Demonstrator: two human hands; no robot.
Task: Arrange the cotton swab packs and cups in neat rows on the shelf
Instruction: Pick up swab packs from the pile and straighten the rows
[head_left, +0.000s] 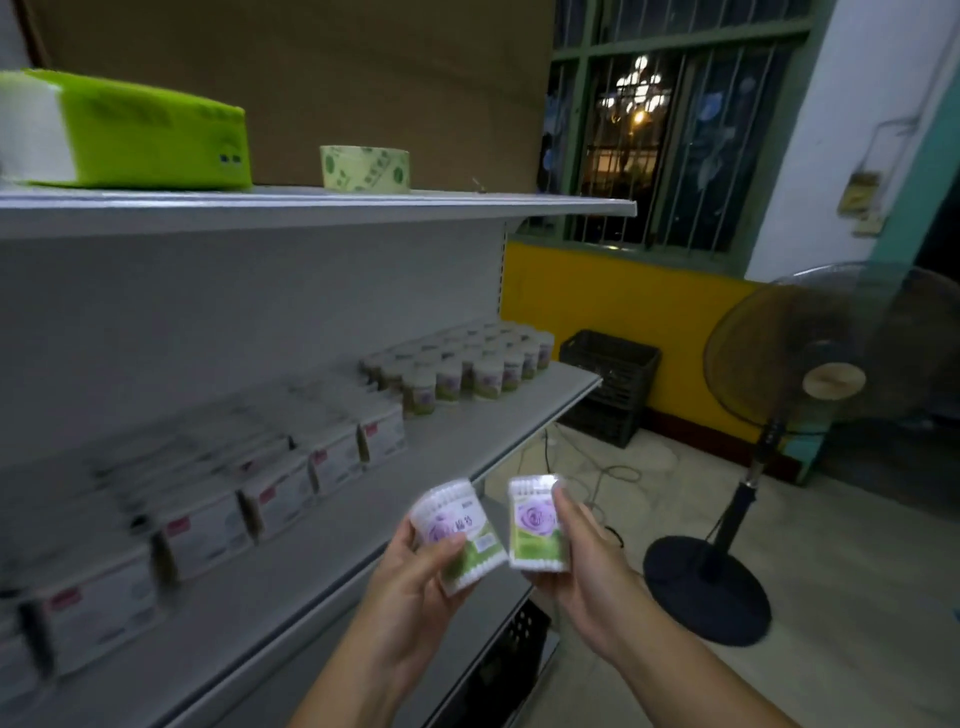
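My left hand (415, 587) grips a round cotton swab cup (457, 530) with a purple rose label, tilted to the left. My right hand (582, 561) grips a second, upright cotton swab cup (535, 525) of the same kind. Both cups hover just off the front edge of the grey middle shelf (467, 436). On that shelf, several matching cups (467, 364) stand in rows at the far right end. Rows of white boxed swab packs (234, 499) fill the left and middle, blurred.
The top shelf (311, 208) carries a green tissue pack (130, 135) and a roll of tape (363, 167). A standing fan (810, 374) is on the floor to the right, a black crate (608, 384) by the yellow wall, and cables lie on the floor.
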